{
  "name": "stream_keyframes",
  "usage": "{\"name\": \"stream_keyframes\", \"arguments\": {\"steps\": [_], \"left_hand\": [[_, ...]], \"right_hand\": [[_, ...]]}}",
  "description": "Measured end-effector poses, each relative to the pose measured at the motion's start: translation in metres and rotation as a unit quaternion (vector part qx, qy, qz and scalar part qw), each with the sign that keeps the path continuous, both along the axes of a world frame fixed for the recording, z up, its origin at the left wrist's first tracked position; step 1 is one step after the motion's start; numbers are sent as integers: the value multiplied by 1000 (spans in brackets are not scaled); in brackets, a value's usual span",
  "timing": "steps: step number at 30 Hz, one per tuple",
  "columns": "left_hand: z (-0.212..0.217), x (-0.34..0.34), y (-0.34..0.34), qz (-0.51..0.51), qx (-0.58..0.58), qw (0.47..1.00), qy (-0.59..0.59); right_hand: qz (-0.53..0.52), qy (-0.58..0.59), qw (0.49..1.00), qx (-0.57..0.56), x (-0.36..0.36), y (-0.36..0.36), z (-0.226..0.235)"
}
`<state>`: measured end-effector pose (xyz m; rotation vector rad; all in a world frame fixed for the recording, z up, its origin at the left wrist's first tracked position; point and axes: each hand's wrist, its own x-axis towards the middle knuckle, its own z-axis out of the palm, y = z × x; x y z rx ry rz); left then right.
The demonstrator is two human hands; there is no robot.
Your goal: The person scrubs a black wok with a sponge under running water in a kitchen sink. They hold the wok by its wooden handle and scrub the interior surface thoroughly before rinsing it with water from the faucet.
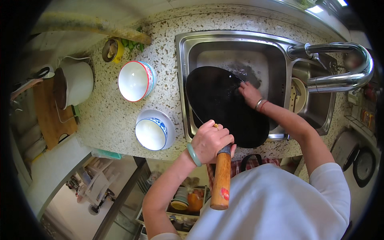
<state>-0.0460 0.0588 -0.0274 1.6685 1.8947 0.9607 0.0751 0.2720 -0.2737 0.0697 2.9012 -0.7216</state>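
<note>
At frame centre, a black wok (224, 106) tilts over the sink (236, 48). The left hand (211, 141) wraps its wooden handle (221, 182) (fingers curled tight); the right hand (250, 94) presses fingers together inside it.

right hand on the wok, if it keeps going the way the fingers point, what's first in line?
The right hand points up-left across the black wok. Straight on, it would likely slide over the wok's surface to its far rim, then meet the sink wall behind. Depth is unclear.
</note>
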Motion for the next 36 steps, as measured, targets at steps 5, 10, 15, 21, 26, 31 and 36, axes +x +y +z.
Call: {"name": "stream_keyframes", "arguments": {"steps": [5,10,15,21,26,31,36], "left_hand": [[1,-1,1,-2,-9,1000,0],[1,1,3,1,-4,1000,-2],[0,0,1,2,-20,1000,-4],[0,2,3,-5,-24,1000,0],[0,2,3,-1,-22,1000,2],[1,5,1,11,-15,1000,-6],[1,2,5,-1,-8,1000,-7]], "right_hand": [[-48,17,977,-208,-4,-51,19],[-177,39,983,27,-47,4,-17],[-102,-54,980,-164,-11,-53,-8],[-225,-38,973,-22,-53,-11,-19],[-155,-122,977,-85,-40,-32,-22],[-158,-37,977,-141,-26,-52,-6],[-253,-6,967,-8,-63,0,-23]]}}
